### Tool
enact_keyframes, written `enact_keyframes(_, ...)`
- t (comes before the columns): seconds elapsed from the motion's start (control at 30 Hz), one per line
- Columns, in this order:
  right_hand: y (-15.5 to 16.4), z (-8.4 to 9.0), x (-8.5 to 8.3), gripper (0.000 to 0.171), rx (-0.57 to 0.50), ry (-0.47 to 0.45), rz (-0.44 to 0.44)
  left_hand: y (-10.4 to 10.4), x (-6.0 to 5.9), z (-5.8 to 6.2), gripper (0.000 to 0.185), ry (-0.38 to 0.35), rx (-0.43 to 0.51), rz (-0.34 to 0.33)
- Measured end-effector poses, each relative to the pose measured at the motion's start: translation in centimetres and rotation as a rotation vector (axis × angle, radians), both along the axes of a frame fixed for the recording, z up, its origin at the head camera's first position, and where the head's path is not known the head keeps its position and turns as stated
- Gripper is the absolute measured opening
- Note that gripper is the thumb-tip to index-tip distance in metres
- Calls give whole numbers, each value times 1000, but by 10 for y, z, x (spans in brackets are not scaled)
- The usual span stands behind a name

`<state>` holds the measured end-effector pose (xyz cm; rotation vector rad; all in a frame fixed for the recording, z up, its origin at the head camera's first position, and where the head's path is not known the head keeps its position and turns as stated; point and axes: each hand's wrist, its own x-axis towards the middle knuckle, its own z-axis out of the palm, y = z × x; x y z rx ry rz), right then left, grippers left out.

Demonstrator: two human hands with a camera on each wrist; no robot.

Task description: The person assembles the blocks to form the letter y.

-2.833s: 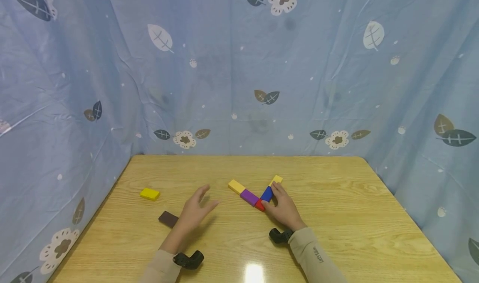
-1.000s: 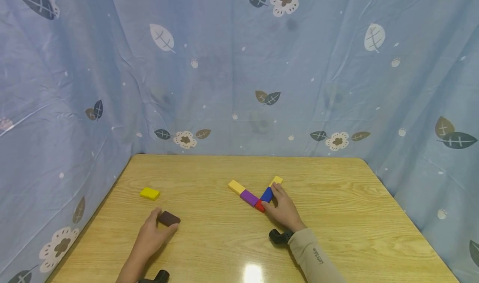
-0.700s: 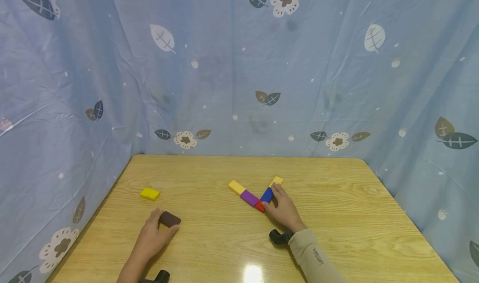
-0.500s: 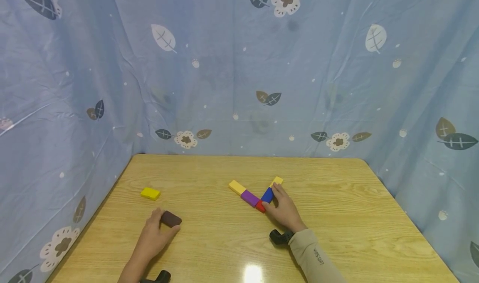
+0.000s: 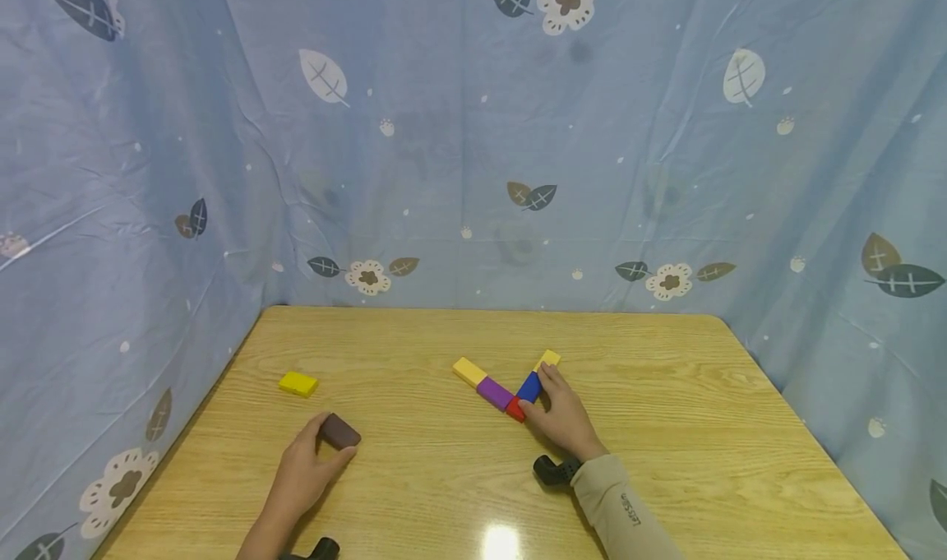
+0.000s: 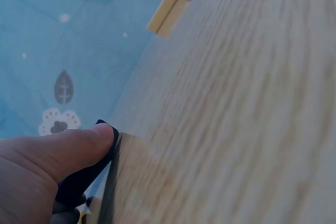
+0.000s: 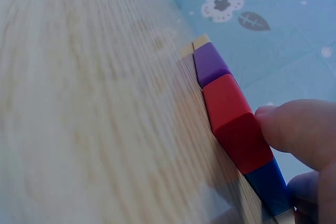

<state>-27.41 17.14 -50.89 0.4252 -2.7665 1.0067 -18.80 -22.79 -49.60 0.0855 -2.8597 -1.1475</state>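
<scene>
On the wooden surface (image 5: 666,395) you already have a small V of blocks: a light yellow block (image 5: 468,370), a purple block (image 5: 494,392) and a red block (image 5: 514,409) lie end to end in one arm, and from the red corner a blue block (image 5: 528,386) and another yellow block (image 5: 549,358) go away in the second arm. Your right hand (image 5: 564,416) rests beside this second arm; in the right wrist view its thumb touches the red block, and the fingers (image 5: 548,373) lie along the blue one, lightly curled against it, so I judge that you are steadying the figure and not lifting anything. Your left hand (image 5: 305,471) is well apart from the figure, on the left part of the surface, and it pinches the dark brown block (image 5: 339,432) between thumb and fingers; the left wrist view shows the thumb pressed on its dark edge. This block seems to be low at the surface, whether lifted or not I cannot tell. One more bright yellow block (image 5: 298,383) lies alone further to the left, touched by nobody. So, as I judge it, five pieces are placed, one is in your hand and not yet joined, and one waits.
</scene>
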Motion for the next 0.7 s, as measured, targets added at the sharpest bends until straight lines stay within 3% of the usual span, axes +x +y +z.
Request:
enact_keyframes(0.37,-1,-3,2,77,-14,83,0,2,-2,-4,87,44,32,-29)
enact_keyframes(0.7,-1,0,1,74,-4,-14,-5,4,-1,-6,90,98,61,-49)
